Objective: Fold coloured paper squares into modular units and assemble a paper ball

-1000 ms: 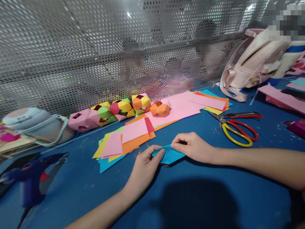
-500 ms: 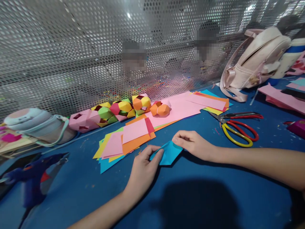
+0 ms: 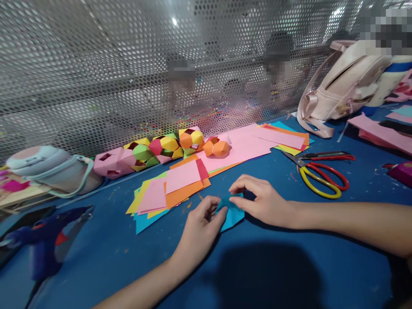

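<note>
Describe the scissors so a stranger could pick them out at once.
On the blue table, look right of the fanned coloured paper sheets and beyond the right hand. The scissors lie flat there, blades pointing left. Their looped handles, one red and one yellow, are the giveaway.

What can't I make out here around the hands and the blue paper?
Head view:
- Blue paper: its folds and left edge, covered by left hand and right hand.
- Glue gun: blurred, near the left edge.
- Backpack: top cut by a pixelated patch.
- Scissors: lower blade tip hidden under the upper pair.

Sky-blue paper (image 3: 232, 214), red-and-yellow scissors (image 3: 322, 174), blue table (image 3: 289, 266)
</note>
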{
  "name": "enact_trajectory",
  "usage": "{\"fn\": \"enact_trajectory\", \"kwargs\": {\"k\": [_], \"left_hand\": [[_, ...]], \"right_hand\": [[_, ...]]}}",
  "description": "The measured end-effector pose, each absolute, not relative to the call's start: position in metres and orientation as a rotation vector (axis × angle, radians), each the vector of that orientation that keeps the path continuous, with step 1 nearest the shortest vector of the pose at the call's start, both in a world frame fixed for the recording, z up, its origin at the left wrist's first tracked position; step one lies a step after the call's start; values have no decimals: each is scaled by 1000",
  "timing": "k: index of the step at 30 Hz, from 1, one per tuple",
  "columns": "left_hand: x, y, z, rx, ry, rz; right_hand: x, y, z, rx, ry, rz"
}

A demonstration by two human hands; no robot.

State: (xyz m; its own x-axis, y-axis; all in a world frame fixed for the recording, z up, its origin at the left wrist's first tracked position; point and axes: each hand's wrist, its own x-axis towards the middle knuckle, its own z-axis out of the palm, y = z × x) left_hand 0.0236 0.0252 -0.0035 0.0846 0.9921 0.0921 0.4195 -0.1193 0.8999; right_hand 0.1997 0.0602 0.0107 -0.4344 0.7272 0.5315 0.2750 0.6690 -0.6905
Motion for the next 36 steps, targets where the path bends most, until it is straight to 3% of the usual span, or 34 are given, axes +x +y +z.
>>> {"fn": "enact_trajectory", "kwargs": {"k": [5,19,36], "left_hand": [[25,26,-3,1368,1326,1062],[22,25,-1,1371,1306,975],[26,22,8,1334,1294,994]], "right_hand": [[196,55,5,-875,-1976,804],[198,58,-4,-561,-2150,590],[196,58,-6,-883,-2075,776]]}}
